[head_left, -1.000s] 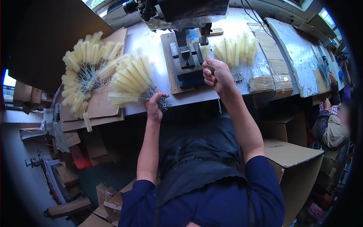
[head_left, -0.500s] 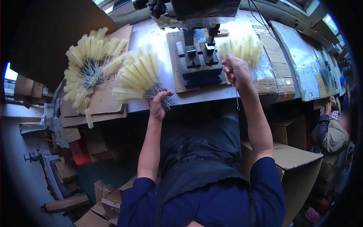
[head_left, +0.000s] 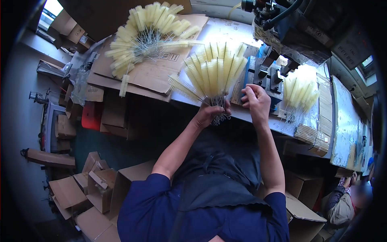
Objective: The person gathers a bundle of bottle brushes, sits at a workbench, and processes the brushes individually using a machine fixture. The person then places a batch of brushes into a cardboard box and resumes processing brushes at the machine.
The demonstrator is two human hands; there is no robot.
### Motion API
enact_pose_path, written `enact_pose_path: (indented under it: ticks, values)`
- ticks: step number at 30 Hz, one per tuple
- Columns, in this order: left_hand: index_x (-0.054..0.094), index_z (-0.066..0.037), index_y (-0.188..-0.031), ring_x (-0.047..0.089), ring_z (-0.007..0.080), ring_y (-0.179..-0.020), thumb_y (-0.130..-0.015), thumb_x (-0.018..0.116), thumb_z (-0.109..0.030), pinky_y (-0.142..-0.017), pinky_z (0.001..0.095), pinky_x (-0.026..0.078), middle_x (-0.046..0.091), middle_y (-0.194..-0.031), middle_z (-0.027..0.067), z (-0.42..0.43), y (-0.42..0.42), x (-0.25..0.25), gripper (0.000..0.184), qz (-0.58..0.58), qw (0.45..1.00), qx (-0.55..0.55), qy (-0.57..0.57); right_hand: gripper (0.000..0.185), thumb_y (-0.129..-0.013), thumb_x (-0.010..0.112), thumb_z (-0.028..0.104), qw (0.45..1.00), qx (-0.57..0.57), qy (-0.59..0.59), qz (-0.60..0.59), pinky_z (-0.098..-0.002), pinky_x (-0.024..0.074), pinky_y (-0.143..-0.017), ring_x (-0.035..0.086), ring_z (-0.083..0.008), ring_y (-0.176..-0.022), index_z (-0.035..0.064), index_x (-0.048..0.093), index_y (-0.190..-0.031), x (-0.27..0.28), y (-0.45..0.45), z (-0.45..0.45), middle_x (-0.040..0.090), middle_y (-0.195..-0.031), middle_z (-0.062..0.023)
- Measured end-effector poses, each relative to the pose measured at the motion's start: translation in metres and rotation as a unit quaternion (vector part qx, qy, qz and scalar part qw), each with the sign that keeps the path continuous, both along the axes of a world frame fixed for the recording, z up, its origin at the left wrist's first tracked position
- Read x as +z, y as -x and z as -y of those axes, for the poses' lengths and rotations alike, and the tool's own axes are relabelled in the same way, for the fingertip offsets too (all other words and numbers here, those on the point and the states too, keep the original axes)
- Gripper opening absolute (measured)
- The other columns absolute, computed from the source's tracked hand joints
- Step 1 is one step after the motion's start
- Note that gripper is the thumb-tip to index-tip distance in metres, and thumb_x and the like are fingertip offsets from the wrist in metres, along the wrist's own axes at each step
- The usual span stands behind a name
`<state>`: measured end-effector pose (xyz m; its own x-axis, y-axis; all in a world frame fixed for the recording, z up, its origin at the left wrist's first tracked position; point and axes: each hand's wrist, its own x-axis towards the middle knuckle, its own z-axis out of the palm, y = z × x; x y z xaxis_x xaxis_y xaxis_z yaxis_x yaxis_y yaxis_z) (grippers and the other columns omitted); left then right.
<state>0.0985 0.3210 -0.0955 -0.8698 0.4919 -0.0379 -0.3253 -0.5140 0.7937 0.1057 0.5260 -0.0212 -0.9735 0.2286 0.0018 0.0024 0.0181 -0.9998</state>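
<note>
My left hand (head_left: 211, 112) is wrapped round the wire stems of a fanned bunch of cream brushes (head_left: 215, 74), with the looped wire ends showing below the fingers. To its right, my right hand (head_left: 256, 99) is raised in front of the press fixture (head_left: 264, 76), its fingers curled; whether anything is between them cannot be made out. A large pile of brushes (head_left: 147, 36) lies on flat cardboard (head_left: 157, 76) at the back left. More brushes (head_left: 300, 90) lie right of the fixture.
A dark machine head (head_left: 298, 32) overhangs the fixture. Stacked cardboard strips (head_left: 312, 137) lie near the table's right front edge. Open cardboard boxes (head_left: 306, 215) stand low at the right, and others (head_left: 100, 189) at the lower left. Another person (head_left: 342, 205) sits at the far right.
The view has swung to the left. My right hand has moved away from the right-hand brushes and nearer my left hand; the wire that hung below it no longer shows. The held bunch now points more upright.
</note>
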Motion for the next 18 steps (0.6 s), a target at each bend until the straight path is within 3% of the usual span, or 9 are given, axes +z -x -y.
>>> enact_pose_path:
  ticks: [2,5,7,14,17,18]
  values:
    - [0.056,0.002,-0.127,0.070,0.0214,-0.088,-0.082,0.073,-0.005,-0.083,0.0381,0.060,0.066,-0.102,0.0112,-0.001,-0.012,0.007,0.049,-0.020,0.998,-0.050,0.017,0.028,-0.100,0.065,0.022,0.999,0.013,0.000,0.032,-0.0244,0.0529,-0.055,0.066,-0.0109,-0.070,-0.0053,0.067,-0.106,-0.002,0.015,0.018,0.072,-0.090,-0.0082]
    - [0.062,0.000,-0.112,0.071,0.0205,-0.083,-0.083,0.071,0.000,-0.079,0.0358,0.059,0.067,-0.095,0.0079,-0.008,-0.026,0.016,0.031,-0.033,0.999,-0.030,0.029,0.030,-0.096,0.069,0.022,0.996,0.019,-0.008,0.083,-0.0249,0.0520,-0.053,0.066,-0.0115,-0.065,-0.0067,0.066,-0.102,0.000,0.026,0.023,0.071,-0.083,-0.0079]
    - [0.060,0.001,-0.113,0.071,0.0204,-0.084,-0.082,0.074,-0.002,-0.081,0.0358,0.060,0.067,-0.094,0.0090,-0.003,-0.028,0.010,0.034,-0.028,0.998,-0.035,0.046,0.029,-0.093,0.070,0.022,0.994,0.052,0.021,0.094,-0.0252,0.0514,-0.051,0.065,-0.0118,-0.063,-0.0065,0.066,-0.099,0.003,0.027,0.020,0.069,-0.079,-0.0077]
    - [0.060,0.000,-0.109,0.070,0.0191,-0.082,-0.081,0.077,-0.002,-0.078,0.0336,0.060,0.066,-0.090,0.0079,-0.012,-0.039,0.021,0.032,-0.002,0.999,-0.024,0.028,0.032,-0.094,0.072,0.020,0.989,0.040,0.139,0.030,-0.0249,0.0531,-0.061,0.065,-0.0111,-0.071,-0.0033,0.060,-0.111,0.005,0.016,0.024,0.070,-0.100,-0.0107]
    - [0.060,-0.001,-0.107,0.070,0.0190,-0.083,-0.080,0.078,0.000,-0.077,0.0336,0.060,0.065,-0.090,0.0073,-0.008,-0.036,0.014,0.032,-0.036,0.996,-0.033,0.078,0.034,-0.094,0.070,0.019,0.987,0.068,0.142,0.029,-0.0255,0.0538,-0.067,0.066,-0.0114,-0.079,-0.0032,0.058,-0.117,0.010,0.015,0.021,0.070,-0.104,-0.0095]
    - [0.060,-0.001,-0.107,0.070,0.0189,-0.083,-0.080,0.078,0.001,-0.076,0.0340,0.060,0.065,-0.090,0.0069,-0.006,-0.037,0.013,0.033,-0.019,0.997,-0.030,0.073,0.035,-0.095,0.069,0.018,0.990,0.098,0.091,0.050,-0.0255,0.0538,-0.072,0.067,-0.0115,-0.086,-0.0039,0.058,-0.120,0.013,0.015,0.018,0.071,-0.106,-0.0084]
